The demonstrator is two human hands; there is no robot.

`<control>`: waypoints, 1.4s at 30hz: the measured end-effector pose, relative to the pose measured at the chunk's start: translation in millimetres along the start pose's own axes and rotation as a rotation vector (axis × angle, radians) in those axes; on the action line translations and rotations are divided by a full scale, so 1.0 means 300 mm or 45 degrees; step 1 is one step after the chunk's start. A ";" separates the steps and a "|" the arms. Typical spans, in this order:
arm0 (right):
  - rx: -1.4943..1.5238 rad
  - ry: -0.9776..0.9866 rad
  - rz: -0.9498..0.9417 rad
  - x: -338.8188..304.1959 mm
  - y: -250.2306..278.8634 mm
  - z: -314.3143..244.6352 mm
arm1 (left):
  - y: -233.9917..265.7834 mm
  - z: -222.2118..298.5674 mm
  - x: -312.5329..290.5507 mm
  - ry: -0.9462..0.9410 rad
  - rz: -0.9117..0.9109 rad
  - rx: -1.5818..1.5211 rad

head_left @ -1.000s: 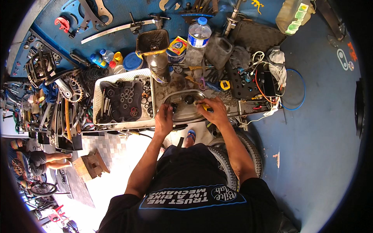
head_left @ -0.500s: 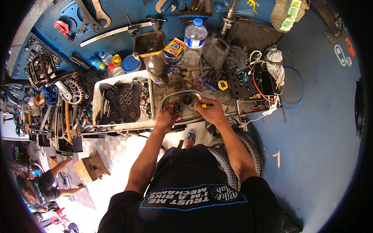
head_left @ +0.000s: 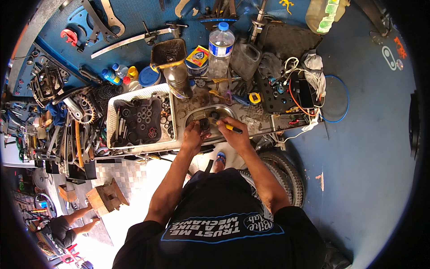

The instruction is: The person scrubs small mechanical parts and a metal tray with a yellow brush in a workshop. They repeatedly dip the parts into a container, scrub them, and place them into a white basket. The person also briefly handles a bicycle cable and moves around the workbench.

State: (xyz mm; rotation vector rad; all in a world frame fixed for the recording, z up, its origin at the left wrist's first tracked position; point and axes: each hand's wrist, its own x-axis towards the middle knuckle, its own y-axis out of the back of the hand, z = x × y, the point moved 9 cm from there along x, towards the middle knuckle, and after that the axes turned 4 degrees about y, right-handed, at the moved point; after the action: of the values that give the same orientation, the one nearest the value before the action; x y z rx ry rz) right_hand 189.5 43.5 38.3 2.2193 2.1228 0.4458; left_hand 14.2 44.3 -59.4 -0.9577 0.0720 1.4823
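Observation:
My left hand [head_left: 192,138] is closed on a small dark ring-shaped part [head_left: 204,124], held over a shallow metal tray [head_left: 226,109] with rounded corners. Close beside it, my right hand [head_left: 236,136] grips a tool with a yellow-and-black handle [head_left: 234,129]. The handle's end sticks out to the right, while its working end points toward the ring; what kind of tool it is cannot be made out. Another dark round part [head_left: 214,115] lies in the tray, just beyond my fingers.
Left of the tray stands a white plastic basket [head_left: 111,117] with rings and small parts. Behind are a cut-open container [head_left: 168,53], a clear bottle [head_left: 221,49] and a yellow tape measure [head_left: 254,98]. Bicycle wheels [head_left: 293,179] stand below the bench, and a person [head_left: 62,228] is at lower left.
My right hand has shifted left, nearer the ring, and the tool's handle now slants down to the right. My left hand stays almost in place with the ring.

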 end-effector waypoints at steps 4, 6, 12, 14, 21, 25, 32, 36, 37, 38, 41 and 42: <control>0.251 -0.127 0.054 -0.007 -0.017 0.020 | -0.001 0.008 0.005 -0.085 -0.020 0.041; 0.280 -0.146 0.076 -0.008 -0.020 0.026 | 0.001 0.027 0.007 -0.176 -0.008 0.105; 0.255 -0.205 0.107 -0.016 -0.015 0.029 | -0.016 0.053 0.006 -0.221 -0.011 0.190; 0.031 -0.378 0.133 -0.025 -0.002 0.059 | -0.023 0.066 0.002 -0.259 -0.017 0.221; -0.193 -0.163 0.021 0.010 0.052 0.050 | -0.007 0.053 0.005 -0.077 -0.087 0.032; -0.926 0.068 -0.106 0.032 0.084 0.016 | -0.003 0.046 -0.004 0.080 -0.237 -0.162; 0.184 -0.128 -0.156 0.014 -0.048 -0.007 | 0.009 0.021 0.052 0.010 -0.124 -0.134; -0.168 0.009 0.048 0.009 0.014 -0.019 | 0.037 0.009 0.045 0.082 0.048 -0.110; -0.125 0.019 -0.039 0.008 -0.001 -0.011 | 0.017 0.018 0.032 0.051 -0.018 -0.112; -0.076 0.079 -0.060 0.006 0.003 -0.016 | 0.005 0.020 0.024 0.061 -0.020 -0.102; -0.217 0.185 -0.052 0.025 0.053 -0.012 | -0.019 0.038 0.002 0.056 -0.014 -0.152; -0.309 0.111 -0.077 0.023 0.071 0.012 | -0.013 0.047 -0.009 0.040 -0.009 -0.191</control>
State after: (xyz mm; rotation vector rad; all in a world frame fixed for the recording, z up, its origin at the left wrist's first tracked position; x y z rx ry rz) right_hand 211.2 49.5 40.9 2.0320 2.0427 0.7649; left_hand 10.1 50.8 -46.9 -1.1010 -0.0202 1.4817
